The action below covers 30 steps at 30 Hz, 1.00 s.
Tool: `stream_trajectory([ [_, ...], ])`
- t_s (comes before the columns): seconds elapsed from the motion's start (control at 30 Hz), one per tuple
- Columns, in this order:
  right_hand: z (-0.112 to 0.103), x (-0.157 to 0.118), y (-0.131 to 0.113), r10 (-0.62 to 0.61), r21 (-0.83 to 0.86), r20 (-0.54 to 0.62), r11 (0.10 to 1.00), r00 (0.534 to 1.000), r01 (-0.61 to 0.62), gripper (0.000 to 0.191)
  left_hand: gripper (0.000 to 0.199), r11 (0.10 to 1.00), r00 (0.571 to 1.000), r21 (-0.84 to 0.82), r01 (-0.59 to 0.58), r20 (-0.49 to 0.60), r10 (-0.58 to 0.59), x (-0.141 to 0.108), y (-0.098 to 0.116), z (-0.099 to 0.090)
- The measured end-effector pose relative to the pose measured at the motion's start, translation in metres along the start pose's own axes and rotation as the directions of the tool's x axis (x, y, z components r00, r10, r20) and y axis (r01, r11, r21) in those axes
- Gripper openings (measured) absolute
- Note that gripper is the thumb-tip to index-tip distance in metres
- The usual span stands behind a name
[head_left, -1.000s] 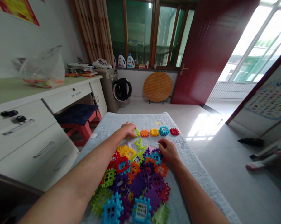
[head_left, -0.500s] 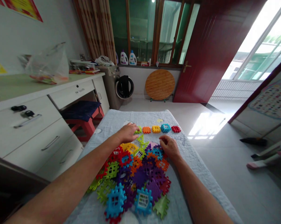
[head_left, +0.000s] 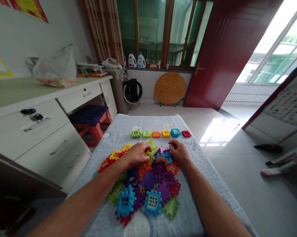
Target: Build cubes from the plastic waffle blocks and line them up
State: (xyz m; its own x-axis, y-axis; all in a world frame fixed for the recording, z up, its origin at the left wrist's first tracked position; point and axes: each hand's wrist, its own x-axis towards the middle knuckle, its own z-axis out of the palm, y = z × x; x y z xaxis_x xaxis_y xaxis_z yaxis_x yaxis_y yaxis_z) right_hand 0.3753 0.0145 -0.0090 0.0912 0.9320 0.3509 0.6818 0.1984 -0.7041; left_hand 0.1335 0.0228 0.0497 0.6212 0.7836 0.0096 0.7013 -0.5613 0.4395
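A heap of colourful notched plastic pieces lies on the cloth-covered table. Over the heap's upper left part is my left hand, its fingers curled down at a green piece; whether they grip it is hidden. My right hand rests at the heap's upper right edge, fingers bent beside a blue piece, and its grip cannot be made out. Behind both hands runs a row of joined pieces: two green, then orange, yellow, blue and red.
A white desk with drawers stands at the left, with a red stool beside it. Beyond the table are a washing machine, a round wooden tabletop and a red door.
My left hand has moved from the row's left end back toward me onto the heap, uncovering the green pieces there. My right hand has barely moved. The view has shifted slightly.
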Motion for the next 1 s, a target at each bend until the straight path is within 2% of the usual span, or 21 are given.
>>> stream_trajectory([
  [0.13, 0.0, 0.0, 0.002, -0.003, 0.003, -0.007, 1.0, 1.0, 0.003, 0.024, 0.013, 0.997, 0.99, -0.066, -0.026, -0.138, 0.017, -0.007, 0.002, -0.011],
  [0.2, -0.001, 0.001, 0.003, 0.0, 0.01, -0.018, 1.0, 1.0, 0.0, 0.024, 0.012, 0.999, 0.974, 0.009, -0.039, -0.225, 0.04, -0.013, 0.003, -0.011],
  [0.27, -0.002, 0.001, 0.004, 0.002, 0.009, -0.03, 1.0, 1.0, -0.002, 0.024, 0.011, 0.992, 0.965, 0.118, -0.04, -0.251, 0.069, -0.02, 0.005, -0.008],
  [0.33, -0.003, 0.001, 0.003, 0.006, 0.003, -0.033, 1.0, 0.999, -0.006, 0.024, 0.01, 0.981, 0.978, 0.174, -0.082, -0.178, 0.114, -0.027, 0.007, -0.005],
  [0.43, -0.005, 0.001, 0.0, 0.01, 0.001, -0.033, 1.0, 0.999, -0.01, 0.023, 0.019, 0.983, 0.987, 0.106, -0.151, -0.043, 0.156, -0.034, 0.006, -0.006],
  [0.57, -0.005, 0.001, -0.002, 0.019, 0.007, -0.029, 1.0, 0.999, -0.019, 0.024, 0.022, 0.997, 0.996, 0.019, -0.076, -0.048, 0.077, -0.031, -0.002, -0.021],
  [0.67, -0.004, 0.001, 0.0, 0.02, 0.002, -0.025, 1.0, 1.0, -0.019, 0.025, 0.026, 0.997, 0.997, 0.008, -0.076, 0.021, 0.076, -0.024, -0.007, -0.03],
  [0.77, -0.003, 0.002, 0.002, 0.016, -0.005, -0.018, 1.0, 1.0, -0.016, 0.025, 0.029, 0.992, 0.979, -0.022, -0.124, 0.162, 0.126, -0.02, -0.008, -0.028],
  [0.87, -0.002, 0.002, 0.004, 0.005, -0.014, -0.016, 1.0, 1.0, -0.005, 0.025, 0.035, 0.992, 0.947, -0.056, -0.113, 0.295, 0.125, -0.016, -0.005, -0.024],
  [1.0, -0.002, 0.001, 0.005, -0.002, -0.016, -0.009, 1.0, 1.0, 0.002, 0.024, 0.051, 0.987, 0.933, -0.065, -0.147, 0.321, 0.161, -0.01, -0.001, -0.024],
])
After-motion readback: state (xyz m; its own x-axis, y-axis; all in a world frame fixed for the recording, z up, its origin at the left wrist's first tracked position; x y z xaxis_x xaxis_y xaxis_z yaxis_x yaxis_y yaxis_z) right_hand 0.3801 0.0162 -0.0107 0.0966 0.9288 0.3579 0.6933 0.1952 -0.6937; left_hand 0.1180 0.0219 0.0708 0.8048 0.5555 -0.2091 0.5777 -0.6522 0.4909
